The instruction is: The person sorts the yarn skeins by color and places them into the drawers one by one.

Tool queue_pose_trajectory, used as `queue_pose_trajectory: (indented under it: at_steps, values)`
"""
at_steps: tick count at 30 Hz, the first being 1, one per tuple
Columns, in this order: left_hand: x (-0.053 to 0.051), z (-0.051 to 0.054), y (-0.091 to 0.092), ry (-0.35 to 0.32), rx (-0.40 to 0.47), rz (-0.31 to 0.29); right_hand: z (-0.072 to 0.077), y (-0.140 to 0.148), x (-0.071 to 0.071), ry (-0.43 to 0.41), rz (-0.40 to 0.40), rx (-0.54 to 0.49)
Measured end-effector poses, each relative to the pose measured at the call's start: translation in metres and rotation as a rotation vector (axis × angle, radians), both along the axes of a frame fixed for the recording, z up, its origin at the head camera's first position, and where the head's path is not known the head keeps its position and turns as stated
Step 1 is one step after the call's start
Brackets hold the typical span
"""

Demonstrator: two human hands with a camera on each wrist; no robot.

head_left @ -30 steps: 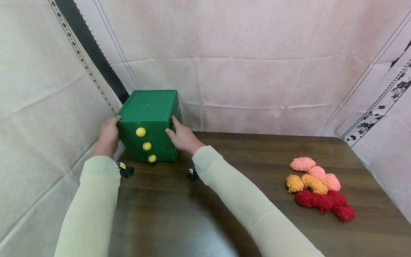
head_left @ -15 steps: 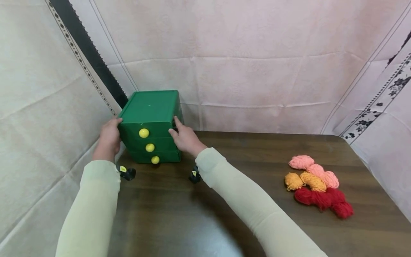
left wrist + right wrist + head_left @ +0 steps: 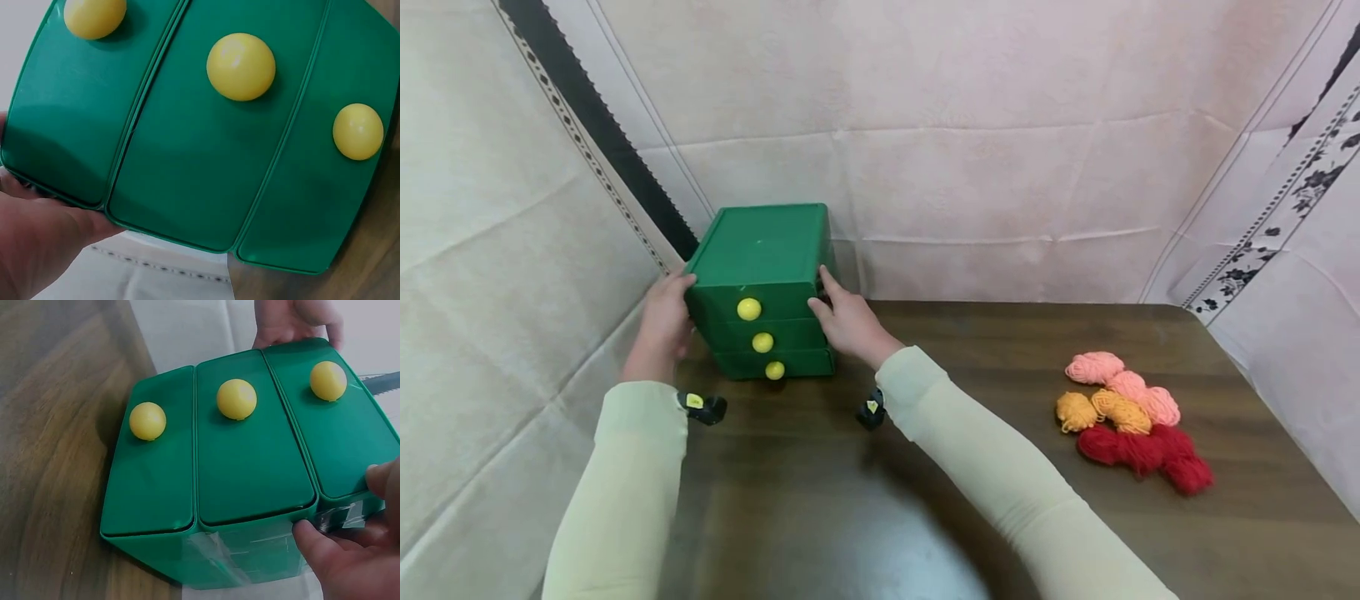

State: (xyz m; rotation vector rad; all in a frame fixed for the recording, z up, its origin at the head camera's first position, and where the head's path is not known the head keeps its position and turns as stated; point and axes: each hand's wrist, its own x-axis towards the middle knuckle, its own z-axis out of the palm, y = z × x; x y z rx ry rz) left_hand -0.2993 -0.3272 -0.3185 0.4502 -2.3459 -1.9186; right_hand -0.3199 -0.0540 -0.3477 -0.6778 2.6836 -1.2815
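A green drawer box (image 3: 782, 296) is held between two hands, left of centre in the head view, with its front faced toward the bottom of the frame. Its three drawers are stacked one above another, all closed, and each is fitted with a yellow knob (image 3: 763, 342).

The box is gripped near its upper left front corner by the left hand (image 3: 664, 321), whose fingers are bent about the side. The upper right side is gripped by the right hand (image 3: 853, 325), with the thumb placed at the front edge and the index finger stretched along the side. In the right wrist view, clear tape (image 3: 215, 553) is seen across that side. Whether the underside is fully rested on the brown table (image 3: 850, 517) cannot be told.

At the right of the head view, pink yarn (image 3: 1126, 384), orange yarn (image 3: 1120, 412) and red yarn (image 3: 1142, 452) are laid in adjoining rows, pink uppermost and red lowest. Behind the table, a pale cloth (image 3: 962, 183) is hung; a dark strip (image 3: 610, 125) is seen at upper left.
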Motion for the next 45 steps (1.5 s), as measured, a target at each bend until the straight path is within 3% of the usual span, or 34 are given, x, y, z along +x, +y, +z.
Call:
queue_pose_trajectory:
  at_steps: [9, 17, 28, 41, 45]
  values:
    - [0.0, -0.003, 0.021, 0.045, -0.008, 0.001, 0.001, 0.021, 0.008, 0.012, -0.013, -0.011]
    - [0.002, -0.008, 0.042, 0.096, 0.085, -0.053, -0.003, 0.039, 0.014, 0.004, -0.052, -0.009]
    - [0.009, -0.009, 0.068, 0.08, 0.083, -0.181, -0.004, 0.067, 0.023, 0.011, -0.082, -0.027]
    - [0.007, -0.009, 0.1, 0.147, 0.077, -0.259, -0.006, 0.102, 0.032, 0.02, -0.121, -0.066]
    - [0.007, -0.008, 0.109, 0.158, 0.069, -0.259, -0.004, 0.111, 0.037, 0.012, -0.128, -0.093]
